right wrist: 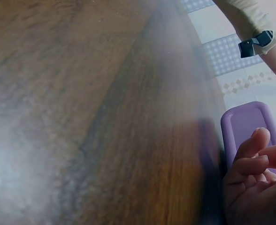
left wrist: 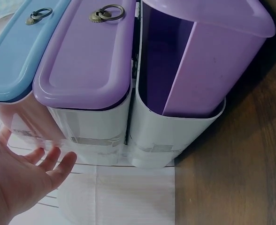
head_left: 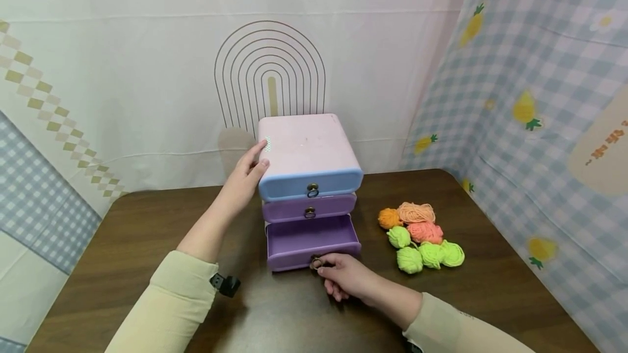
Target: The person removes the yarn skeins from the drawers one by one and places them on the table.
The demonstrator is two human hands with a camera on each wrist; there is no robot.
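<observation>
A small chest of drawers (head_left: 306, 143) with a pink top stands at the back of the table. Its top drawer front (head_left: 289, 186) is blue; the middle drawer front (head_left: 284, 211) is purple, and both are closed. The purple bottom drawer (head_left: 294, 261) is pulled out, and the part of its inside in view holds nothing. My right hand (head_left: 350, 277) pinches the ring pull (head_left: 316, 262) of this bottom drawer between thumb and index finger. Against the chest's upper left side rests my left hand (head_left: 245, 176), its fingers extended, as the left wrist view also shows of the hand (left wrist: 25, 183).
Several small yarn balls lie right of the chest: an orange ball (head_left: 390, 218), a peach skein (head_left: 416, 213), a coral ball (head_left: 425, 232) and lime-green ones (head_left: 409, 260). The brown wooden table (head_left: 147, 266) meets patterned cloth (head_left: 162, 97) behind and at both sides.
</observation>
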